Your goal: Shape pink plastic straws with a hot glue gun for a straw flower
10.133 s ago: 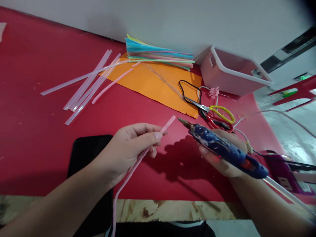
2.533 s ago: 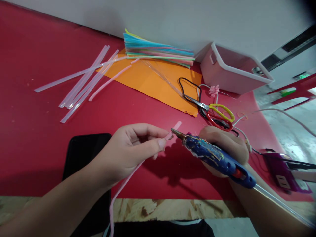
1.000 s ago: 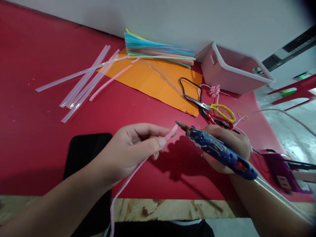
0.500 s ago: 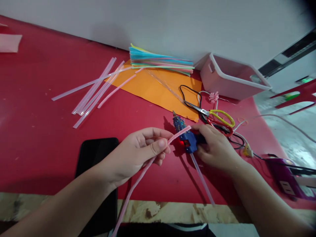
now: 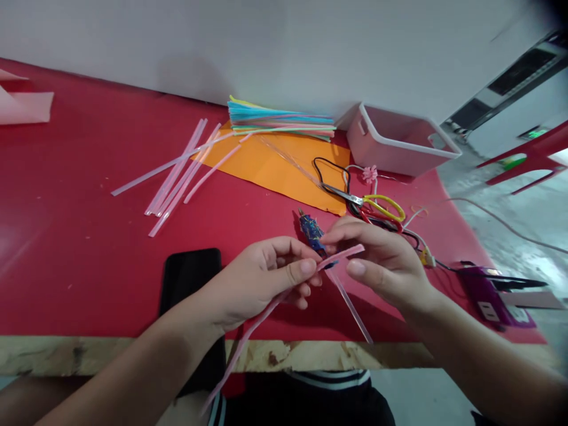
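Observation:
My left hand pinches a pink pipe cleaner near one end, between thumb and fingers. The short end points right and the long tail hangs down past the table edge. My right hand is open, thumb and fingers apart on either side of the pipe cleaner's tip, not closed on it. Behind the hands a blue glue gun lies on the red table, its nozzle pointing away from me. A clear glue stick sticks out of its back. My fingers partly hide the gun's body.
Scissors with yellow and red handles lie right of the glue gun among cables. Loose glue sticks and a bundle of coloured pipe cleaners lie farther back. A pink bin, purple power strip and black phone surround the work area.
My right hand has let go of the glue gun, which now lies on the table, and has come to the pipe cleaner's tip. My left hand keeps its pinch. The view has shifted slightly.

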### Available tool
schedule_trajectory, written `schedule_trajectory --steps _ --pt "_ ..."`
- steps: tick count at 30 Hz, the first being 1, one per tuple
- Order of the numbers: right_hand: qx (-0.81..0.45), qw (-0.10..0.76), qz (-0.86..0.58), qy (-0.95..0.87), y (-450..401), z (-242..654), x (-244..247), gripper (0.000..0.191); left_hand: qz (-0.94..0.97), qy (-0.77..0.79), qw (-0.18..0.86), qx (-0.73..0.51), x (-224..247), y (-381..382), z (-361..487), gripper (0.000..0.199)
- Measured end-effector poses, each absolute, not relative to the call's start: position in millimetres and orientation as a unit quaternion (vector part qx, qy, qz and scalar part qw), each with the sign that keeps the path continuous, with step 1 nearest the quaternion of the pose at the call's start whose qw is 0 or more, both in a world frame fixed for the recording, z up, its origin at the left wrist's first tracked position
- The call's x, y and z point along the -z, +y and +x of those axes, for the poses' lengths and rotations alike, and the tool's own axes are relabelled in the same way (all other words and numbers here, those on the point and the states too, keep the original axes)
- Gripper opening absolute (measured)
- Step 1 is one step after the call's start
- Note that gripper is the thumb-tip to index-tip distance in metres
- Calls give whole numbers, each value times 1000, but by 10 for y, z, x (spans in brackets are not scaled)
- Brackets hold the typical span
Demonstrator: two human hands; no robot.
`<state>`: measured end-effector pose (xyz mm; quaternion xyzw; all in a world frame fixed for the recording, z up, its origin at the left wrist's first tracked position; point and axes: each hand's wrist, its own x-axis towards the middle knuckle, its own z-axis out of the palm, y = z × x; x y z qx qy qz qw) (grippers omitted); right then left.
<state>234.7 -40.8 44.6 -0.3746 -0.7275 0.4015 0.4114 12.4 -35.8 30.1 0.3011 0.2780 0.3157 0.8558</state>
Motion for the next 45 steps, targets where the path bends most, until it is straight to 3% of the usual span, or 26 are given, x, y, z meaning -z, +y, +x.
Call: schedule_trajectory --steps 8,15,19,28,40,45 --pt "-565 473 -317 -598 -290 2042 -460 6 251 268 858 -360 -500 -439 131 26" --pt "-544 488 -414 -543 -60 1949 -535 30 338 344 743 -463 -595 -383 169 13" --pt "-527 482 -418 -561 53 1921 -631 34 376 363 686 -506 -595 -384 162 11" --pt "-508 515 -420 -548 302 1910 -806 45 311 399 727 -464 -633 -347 191 15" --pt "-448 559 -433 -547 433 2092 -1024 36 248 412 770 -420 -630 -355 220 17" --pt "-532 562 -421 -474 478 2197 -1030 32 181 391 777 -459 -649 -347 233 13"
